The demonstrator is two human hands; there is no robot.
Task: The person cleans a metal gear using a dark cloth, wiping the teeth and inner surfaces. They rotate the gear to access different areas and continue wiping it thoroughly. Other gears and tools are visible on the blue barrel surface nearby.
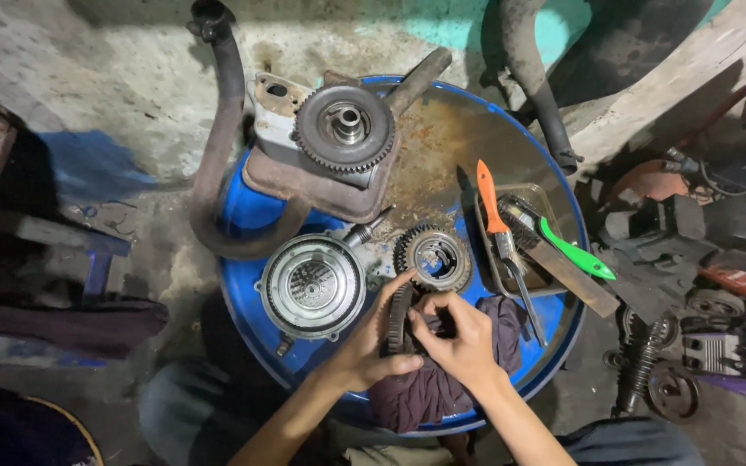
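A toothed metal gear ring (400,318) stands on edge over a dark purple rag (429,393) on top of a blue drum (243,216). My left hand (373,341) grips the ring from the left, fingers reaching over its rim. Against the ring's right side, my right hand (459,336) has its fingers curled on the ring and the rag. Just beyond the hands lies a smaller round gear (433,258). To the left of it rests a round clutch hub (312,286).
A rusty engine cover with a large toothed gear (344,128) sits at the drum's far side beside a curved exhaust pipe (218,155). A tray (487,259) holds an orange-handled tool (498,224) and a green-handled brush (563,246). Engine parts (701,285) crowd the floor at right.
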